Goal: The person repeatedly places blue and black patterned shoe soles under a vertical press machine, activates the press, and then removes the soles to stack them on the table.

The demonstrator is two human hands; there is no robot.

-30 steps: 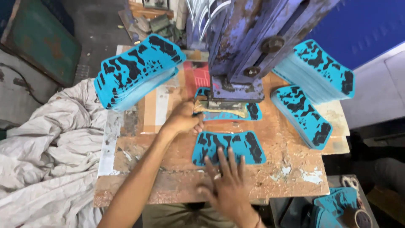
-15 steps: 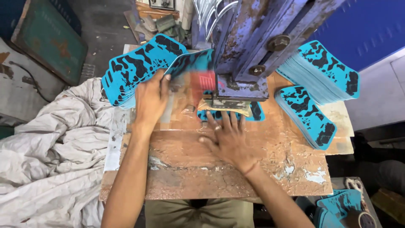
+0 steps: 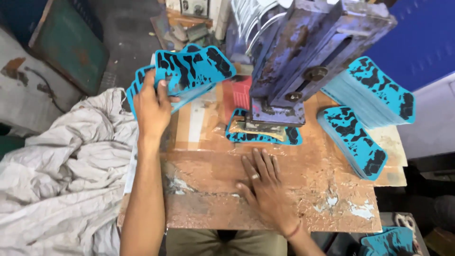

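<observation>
Turquoise black-blotched sheet (image 3: 194, 66) in left hand (image 3: 151, 109) grip; right hand (image 3: 265, 182) flat, open.

labels: blue-black printed cut sheets (image 3: 194, 68) | stacks left, right (image 3: 374, 92) | one under press (image 3: 263, 135)

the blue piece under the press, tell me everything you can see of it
The blue piece is a flat, curved sheet, turquoise with black blotches, perhaps card. It lies flat on the worn wooden table, its middle hidden under the purple press foot. Both ends stick out. The right hand lies just below, apart from it.
</observation>
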